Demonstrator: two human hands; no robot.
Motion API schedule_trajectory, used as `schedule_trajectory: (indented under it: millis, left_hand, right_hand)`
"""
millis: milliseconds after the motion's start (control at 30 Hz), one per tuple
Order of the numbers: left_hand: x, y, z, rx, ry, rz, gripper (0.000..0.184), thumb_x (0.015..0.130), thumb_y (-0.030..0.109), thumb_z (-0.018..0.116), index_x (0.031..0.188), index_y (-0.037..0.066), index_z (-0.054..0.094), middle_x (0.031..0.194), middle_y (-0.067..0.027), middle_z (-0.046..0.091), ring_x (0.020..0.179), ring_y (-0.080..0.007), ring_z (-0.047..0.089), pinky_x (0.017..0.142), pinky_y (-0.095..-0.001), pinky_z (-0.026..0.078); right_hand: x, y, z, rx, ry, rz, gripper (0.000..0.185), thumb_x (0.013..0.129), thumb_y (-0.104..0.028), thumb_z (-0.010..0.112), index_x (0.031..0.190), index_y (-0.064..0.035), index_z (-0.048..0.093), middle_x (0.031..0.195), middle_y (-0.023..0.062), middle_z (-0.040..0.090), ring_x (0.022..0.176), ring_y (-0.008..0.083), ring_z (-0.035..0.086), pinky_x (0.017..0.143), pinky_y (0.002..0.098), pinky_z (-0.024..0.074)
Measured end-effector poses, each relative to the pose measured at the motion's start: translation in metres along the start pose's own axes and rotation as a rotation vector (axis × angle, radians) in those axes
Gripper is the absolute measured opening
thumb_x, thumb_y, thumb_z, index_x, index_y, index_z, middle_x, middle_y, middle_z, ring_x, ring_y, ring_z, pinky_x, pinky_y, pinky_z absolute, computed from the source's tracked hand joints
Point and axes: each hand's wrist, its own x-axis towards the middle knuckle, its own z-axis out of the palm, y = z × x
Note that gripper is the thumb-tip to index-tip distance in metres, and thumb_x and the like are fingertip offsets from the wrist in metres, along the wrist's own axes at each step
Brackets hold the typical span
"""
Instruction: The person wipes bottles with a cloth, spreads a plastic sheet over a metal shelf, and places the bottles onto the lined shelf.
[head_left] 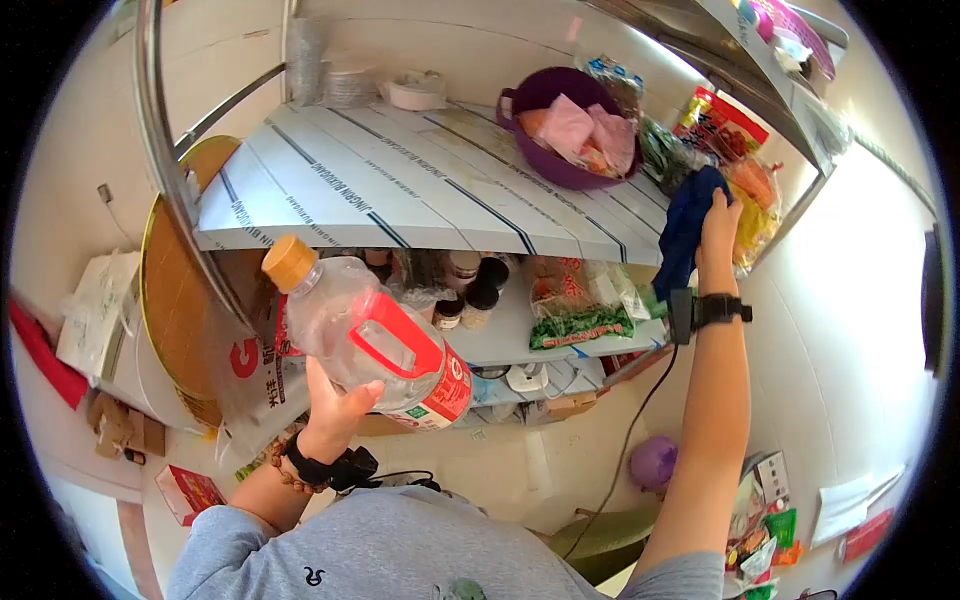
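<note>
My left hand (335, 408) grips a large clear plastic bottle (345, 325) from below. The bottle has an orange cap, a red handle and a red label, and it tilts with the cap toward the upper left. It looks mostly see-through; I cannot tell whether any liquid is inside. At the right end of the upper shelf (400, 190), my right hand (718, 225) is closed on a dark blue cloth (685, 235), which hangs over the shelf's edge. Just beyond that hand are bagged greens (670, 155) and a yellow-orange food bag (755, 205).
A purple basket (567, 175) with pink cloths or packets stands on the upper shelf. Stacked plastic containers (350, 85) and a white roll (415, 92) are at its back left. Jars (480, 300) and a bagged food pack (580, 325) fill the shelf below. A metal post (155, 120) rises at left.
</note>
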Motion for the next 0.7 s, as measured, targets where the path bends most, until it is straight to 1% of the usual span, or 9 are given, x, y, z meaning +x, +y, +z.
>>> schedule_trajectory:
  millis: [33,133,233,267,367,400,500,600,700]
  left_hand:
    - [0.0,0.002,0.0,-0.006,0.005,0.016,0.088,0.063,0.028,0.08,0.132,0.002,0.033,0.124,-0.0102,0.047,0.115,-0.0203,0.047,0.097,-0.0367,0.039]
    - [0.002,0.008,-0.003,-0.003,0.012,0.054,0.088,0.062,0.028,0.081,0.132,0.002,0.034,0.124,-0.01,0.047,0.115,-0.0203,0.047,0.098,-0.0363,0.039]
    - [0.004,0.02,-0.006,0.031,0.008,0.054,0.089,0.062,0.028,0.081,0.133,0.002,0.034,0.125,-0.0101,0.047,0.116,-0.0204,0.047,0.098,-0.0365,0.039]
    - [0.003,0.023,-0.007,0.039,0.017,0.049,0.09,0.061,0.028,0.081,0.133,0.002,0.034,0.125,-0.0101,0.047,0.116,-0.0204,0.047,0.098,-0.0365,0.039]
    - [0.004,0.022,-0.01,0.037,0.05,0.016,0.091,0.061,0.028,0.081,0.134,0.001,0.033,0.126,-0.0102,0.046,0.117,-0.0204,0.047,0.098,-0.0364,0.04]
    - [0.003,0.02,-0.011,0.04,0.067,0.011,0.091,0.061,0.028,0.081,0.134,0.001,0.033,0.126,-0.0101,0.047,0.117,-0.0204,0.047,0.098,-0.0363,0.04]
    - [0.0,0.016,-0.009,0.066,0.053,0.025,0.091,0.061,0.028,0.081,0.133,0.001,0.034,0.125,-0.0098,0.048,0.116,-0.0204,0.048,0.098,-0.036,0.039]
    - [0.001,0.017,-0.012,0.106,-0.005,0.051,0.09,0.06,0.027,0.081,0.133,0.001,0.034,0.124,-0.0097,0.049,0.115,-0.0204,0.049,0.099,-0.0358,0.039]
    - [-0.003,0.021,-0.017,0.126,-0.012,0.038,0.09,0.06,0.026,0.081,0.133,0.001,0.035,0.123,-0.0097,0.049,0.116,-0.0203,0.049,0.099,-0.0357,0.038]
  right_hand:
    - [0.02,0.029,0.006,-0.09,-0.006,0.006,0.047,0.092,-0.028,0.05,0.126,0.0029,0.041,0.115,0.017,0.054,0.101,0.026,0.053,0.093,0.035,0.0396]
    - [0.03,0.064,0.021,-0.362,-0.174,0.078,0.053,0.091,-0.033,0.052,0.128,0.0042,0.042,0.122,0.0214,0.052,0.106,0.0317,0.054,0.094,0.0377,0.0393]
    - [0.038,0.077,0.027,-0.747,-0.482,0.108,0.059,0.088,-0.04,0.054,0.125,0.0043,0.047,0.125,0.0269,0.051,0.111,0.0384,0.053,0.095,0.0399,0.0398]
    - [0.043,0.077,0.029,-0.914,-0.383,-0.052,0.061,0.084,-0.045,0.057,0.119,0.0042,0.053,0.123,0.0293,0.052,0.111,0.0426,0.052,0.094,0.0426,0.041]
    - [0.024,0.013,0.046,-1.047,-0.206,-0.326,0.061,0.083,-0.045,0.057,0.118,0.0044,0.052,0.117,0.0319,0.053,0.108,0.0463,0.052,0.091,0.0447,0.0427]
    - [0.049,0.031,0.051,-0.709,-0.338,-0.188,0.055,0.083,-0.037,0.06,0.12,0.0035,0.05,0.113,0.0314,0.053,0.102,0.0452,0.055,0.087,0.0461,0.0479]
    - [0.02,0.008,0.079,0.172,-0.586,0.694,0.045,0.084,-0.021,0.058,0.118,0.0056,0.045,0.109,0.0284,0.051,0.099,0.0412,0.056,0.083,0.0457,0.0541]
    - [0.007,0.015,0.089,0.41,-0.748,0.769,0.036,0.083,-0.004,0.054,0.114,0.0084,0.041,0.106,0.0247,0.051,0.097,0.0369,0.056,0.081,0.0435,0.058]
    - [-0.005,0.013,0.099,0.432,-0.641,0.794,0.028,0.085,0.0,0.047,0.11,0.0104,0.039,0.114,0.0276,0.047,0.101,0.0428,0.055,0.083,0.047,0.057]
